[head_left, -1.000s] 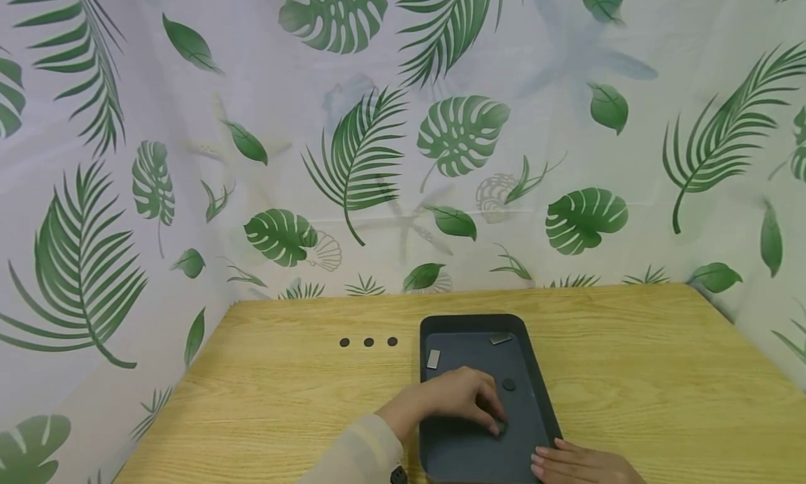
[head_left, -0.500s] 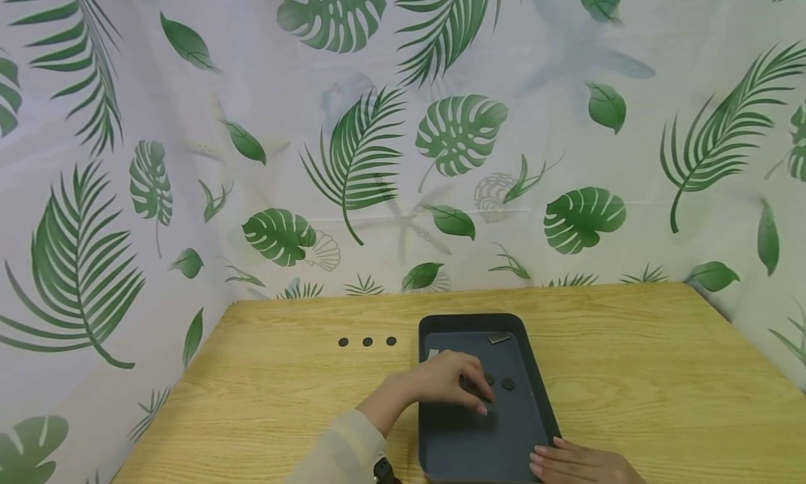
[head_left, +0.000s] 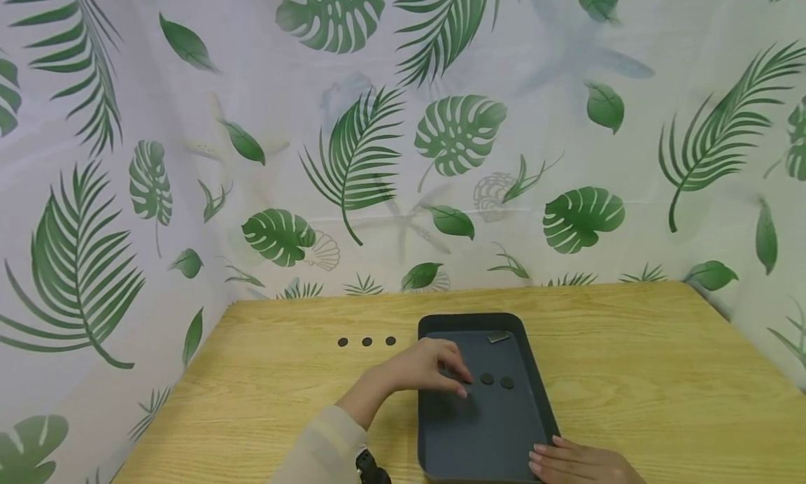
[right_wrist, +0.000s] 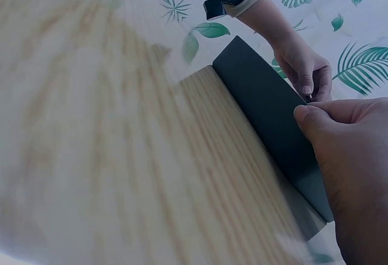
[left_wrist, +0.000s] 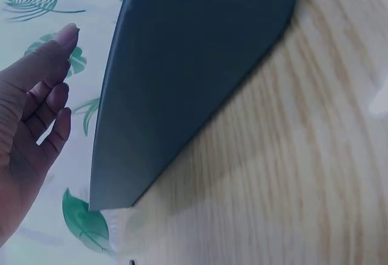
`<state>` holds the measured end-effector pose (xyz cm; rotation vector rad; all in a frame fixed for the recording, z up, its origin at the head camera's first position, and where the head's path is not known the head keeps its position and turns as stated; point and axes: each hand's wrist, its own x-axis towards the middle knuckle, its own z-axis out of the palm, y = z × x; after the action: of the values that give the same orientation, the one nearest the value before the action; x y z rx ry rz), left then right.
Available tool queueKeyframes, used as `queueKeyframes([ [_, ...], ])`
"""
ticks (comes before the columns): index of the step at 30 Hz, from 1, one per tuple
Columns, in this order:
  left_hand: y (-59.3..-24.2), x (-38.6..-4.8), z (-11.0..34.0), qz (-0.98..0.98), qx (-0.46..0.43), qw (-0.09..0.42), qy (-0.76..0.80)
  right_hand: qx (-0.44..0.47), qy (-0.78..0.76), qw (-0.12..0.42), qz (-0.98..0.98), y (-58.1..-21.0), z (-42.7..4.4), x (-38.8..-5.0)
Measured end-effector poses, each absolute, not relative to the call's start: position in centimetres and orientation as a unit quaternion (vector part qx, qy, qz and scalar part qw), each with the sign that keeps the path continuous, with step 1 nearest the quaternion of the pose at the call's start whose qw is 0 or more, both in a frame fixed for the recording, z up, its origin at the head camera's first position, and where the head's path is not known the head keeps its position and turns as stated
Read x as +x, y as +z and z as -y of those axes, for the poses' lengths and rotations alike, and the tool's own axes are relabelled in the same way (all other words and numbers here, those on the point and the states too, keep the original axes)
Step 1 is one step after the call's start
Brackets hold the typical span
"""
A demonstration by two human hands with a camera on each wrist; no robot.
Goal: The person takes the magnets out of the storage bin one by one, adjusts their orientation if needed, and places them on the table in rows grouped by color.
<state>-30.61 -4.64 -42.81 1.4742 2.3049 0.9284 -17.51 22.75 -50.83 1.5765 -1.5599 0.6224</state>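
My left hand [head_left: 434,366] hovers over the dark grey tray [head_left: 423,435], thumb and index finger close together. In the right wrist view a small dark thing, seemingly a black disc [right_wrist: 308,97], shows at its pinched fingertips. The left wrist view has the same hand [left_wrist: 36,101] beyond the tray's outer wall [left_wrist: 163,89]. Two black discs lie side by side on the tray floor, a left disc [head_left: 487,378] and a right disc [head_left: 506,382]. My right hand [head_left: 582,463] holds the tray's near right rim, thumb [right_wrist: 312,119] against the outer wall, fingers over the edge.
A small metallic rectangle [head_left: 497,337] lies in the tray's far right part. Left of the tray, three black discs form a row on the wood-grain table [head_left: 283,386], the middle disc [head_left: 367,342] among them. A leaf-patterned cloth [head_left: 378,155] stands behind.
My left hand has moved left and away from me over the tray, uncovering the second disc and covering the left metallic rectangle. My right hand keeps its place.
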Motion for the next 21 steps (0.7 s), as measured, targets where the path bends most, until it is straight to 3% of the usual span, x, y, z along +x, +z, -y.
queueKeyframes([
  [21,-42.1,-32.0,10.0,-0.838,0.415,0.078,0.347,0.621,0.252,0.386,0.634,-50.6,-22.9,-17.2],
])
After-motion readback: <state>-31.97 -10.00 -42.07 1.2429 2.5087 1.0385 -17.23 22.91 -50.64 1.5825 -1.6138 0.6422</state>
